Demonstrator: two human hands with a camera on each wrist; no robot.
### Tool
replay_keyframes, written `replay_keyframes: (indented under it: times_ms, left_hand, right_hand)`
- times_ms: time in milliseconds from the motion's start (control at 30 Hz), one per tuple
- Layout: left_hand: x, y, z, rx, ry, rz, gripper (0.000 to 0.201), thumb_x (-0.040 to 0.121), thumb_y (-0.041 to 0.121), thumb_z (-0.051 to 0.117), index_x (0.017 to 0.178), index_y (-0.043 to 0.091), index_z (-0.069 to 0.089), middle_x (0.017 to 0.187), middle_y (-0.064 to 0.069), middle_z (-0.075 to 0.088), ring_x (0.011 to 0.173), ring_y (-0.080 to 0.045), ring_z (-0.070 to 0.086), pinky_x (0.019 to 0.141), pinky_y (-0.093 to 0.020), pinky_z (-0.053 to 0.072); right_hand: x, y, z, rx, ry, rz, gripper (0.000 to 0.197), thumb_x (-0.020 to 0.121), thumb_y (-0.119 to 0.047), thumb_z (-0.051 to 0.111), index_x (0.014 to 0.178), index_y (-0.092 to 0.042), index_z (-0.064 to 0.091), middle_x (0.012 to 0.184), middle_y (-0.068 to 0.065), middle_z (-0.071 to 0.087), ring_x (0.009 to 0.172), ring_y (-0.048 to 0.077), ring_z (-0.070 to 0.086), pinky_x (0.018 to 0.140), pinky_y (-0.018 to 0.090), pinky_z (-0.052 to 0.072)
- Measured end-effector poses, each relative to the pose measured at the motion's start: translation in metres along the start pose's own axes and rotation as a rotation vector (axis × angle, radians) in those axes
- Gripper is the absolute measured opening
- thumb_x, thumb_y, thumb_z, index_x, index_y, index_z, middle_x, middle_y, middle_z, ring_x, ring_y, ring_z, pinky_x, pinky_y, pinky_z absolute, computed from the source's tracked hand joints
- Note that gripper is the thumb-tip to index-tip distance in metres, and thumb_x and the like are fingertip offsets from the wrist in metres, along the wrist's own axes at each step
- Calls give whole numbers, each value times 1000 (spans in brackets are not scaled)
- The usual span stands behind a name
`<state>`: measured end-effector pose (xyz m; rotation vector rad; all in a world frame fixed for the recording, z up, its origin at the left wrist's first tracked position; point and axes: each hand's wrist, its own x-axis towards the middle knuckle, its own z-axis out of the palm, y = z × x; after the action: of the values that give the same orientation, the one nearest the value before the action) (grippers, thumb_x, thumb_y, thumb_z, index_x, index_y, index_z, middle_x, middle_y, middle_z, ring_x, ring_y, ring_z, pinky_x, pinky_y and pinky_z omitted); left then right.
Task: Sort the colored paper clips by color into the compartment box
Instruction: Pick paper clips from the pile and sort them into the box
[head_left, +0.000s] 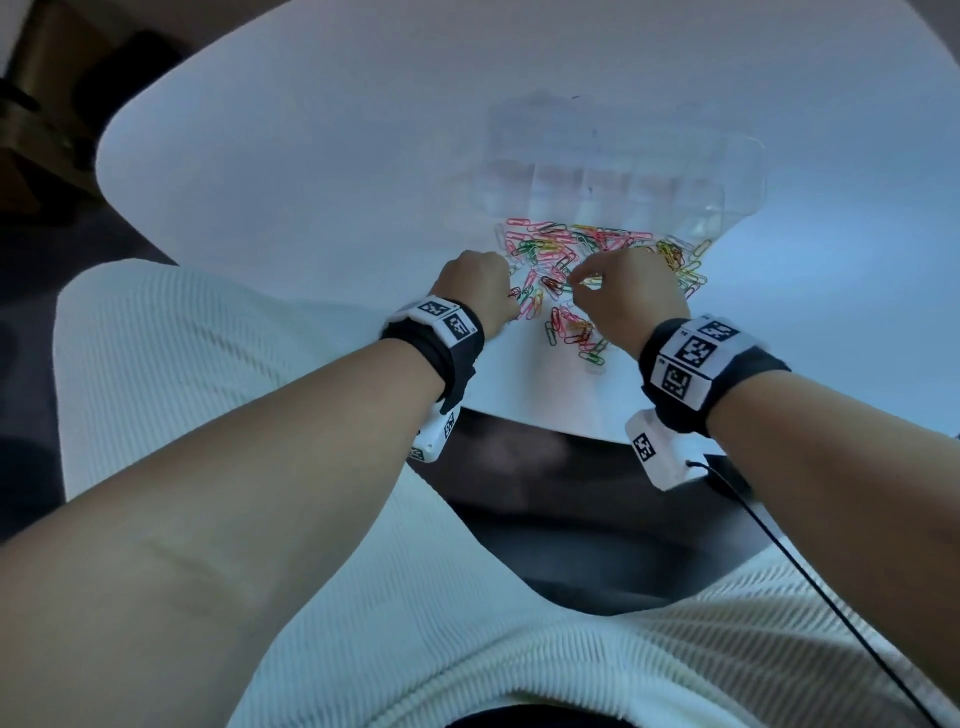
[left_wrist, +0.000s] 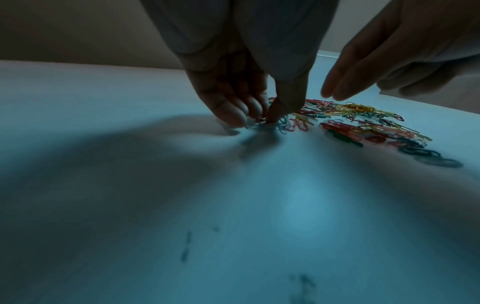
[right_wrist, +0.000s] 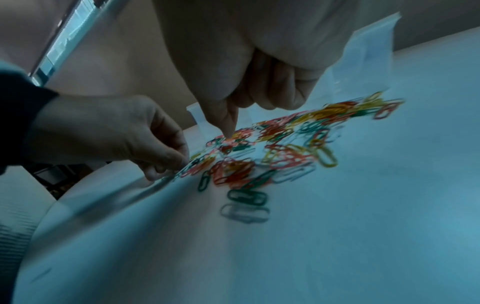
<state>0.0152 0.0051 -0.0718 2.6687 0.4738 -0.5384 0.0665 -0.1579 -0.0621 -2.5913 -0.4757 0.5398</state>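
The white table (head_left: 311, 156) carries everything, and the clear compartment box (head_left: 597, 171) serves as the landmark: it sits open on the far side of the table, its small cells showing no color that I can make out, so by my judgement the sorting has barely begun, if at all. Just in front of the box, on the side toward the person, lies the heap of paper clips (head_left: 582, 260), red, pink, yellow, green and a few pale ones all mixed together, nearly the whole job still left. The left hand (head_left: 480, 288) works at the edge of the heap farthest from the box on that side, its fingertips (left_wrist: 249, 115) drawn together and pinching at a few clips against the table; which color it has, the blur hides. The right hand (head_left: 628, 291) hovers over the middle of the heap, nearer the box, fingers curled under with one finger pointing down onto the clips (right_wrist: 228, 142); whether it actually holds a clip I cannot tell. The black wristbands (head_left: 696, 364) bear only square black-and-white code markers; no brand name or readable writing shows anywhere.
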Motion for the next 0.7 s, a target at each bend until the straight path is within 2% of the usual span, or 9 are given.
replay_keyframes:
  times_ms: [67, 133, 200, 333, 400, 467, 600, 633, 700]
  left_hand:
    - [0, -2, 1, -20, 5, 0, 16, 81, 23, 65, 85, 8, 70, 89, -9, 70, 84, -29, 64, 75, -33, 53]
    - [0, -3, 0, -33, 12, 16, 11, 81, 20, 64, 82, 11, 70, 90, -8, 71, 86, -28, 64, 73, -30, 49]
    - [-1, -5, 0, -42, 23, 39, 8, 82, 19, 63, 81, 15, 70, 90, -5, 70, 87, -26, 62, 71, -28, 44]
    - [-4, -7, -4, -59, 65, 63, 8, 83, 21, 64, 84, 16, 70, 87, -1, 56, 84, -19, 53, 69, -27, 35]
    - [-5, -7, -7, -101, 73, 61, 7, 82, 18, 65, 84, 14, 69, 88, -2, 62, 85, -20, 55, 69, -26, 38]
    - [-6, -5, -10, -151, 67, 41, 7, 81, 15, 64, 86, 14, 68, 90, -4, 69, 87, -23, 61, 73, -28, 47]
    - [-8, -2, -10, -250, 46, -3, 30, 81, 13, 63, 110, 17, 67, 100, -5, 70, 95, -24, 63, 87, -31, 51]
    - [-9, -1, -9, -256, 46, -13, 29, 82, 14, 62, 110, 17, 68, 102, -5, 70, 97, -24, 62, 87, -31, 51]
    - [-10, 0, -8, -299, 60, -47, 17, 81, 14, 60, 97, 15, 68, 98, -4, 68, 94, -25, 62, 84, -33, 52]
  right_hand:
    - [5, -7, 5, -16, -4, 0, 20, 90, -27, 60, 105, -28, 74, 105, 2, 73, 88, 21, 66, 69, 25, 48]
    - [9, -12, 8, -36, -20, 22, 20, 89, -34, 64, 105, -30, 74, 104, 1, 72, 91, 22, 66, 73, 29, 52]
    - [12, -13, 11, -69, -36, 39, 19, 88, -37, 64, 102, -30, 74, 99, 1, 72, 87, 23, 66, 73, 31, 54]
    - [15, -12, 13, -95, -45, 79, 13, 87, -29, 62, 91, -24, 73, 88, 4, 71, 76, 24, 64, 64, 30, 51]
    - [14, -10, 11, -105, -41, 96, 12, 85, -27, 63, 91, -23, 72, 85, 3, 69, 75, 23, 63, 61, 29, 49]
    - [13, -7, 8, -111, -34, 94, 13, 85, -25, 63, 94, -24, 71, 87, 3, 69, 76, 22, 63, 61, 28, 49]
    - [14, -6, 5, -126, -38, 89, 17, 86, -27, 63, 100, -24, 72, 94, 3, 70, 81, 23, 65, 70, 33, 55]
    - [15, -7, 5, -137, -40, 92, 15, 86, -27, 63, 98, -24, 72, 93, 3, 70, 80, 23, 64, 68, 31, 54]
    - [13, -7, 6, -136, -37, 96, 15, 87, -25, 61, 95, -23, 73, 91, 4, 70, 77, 23, 62, 64, 29, 48]
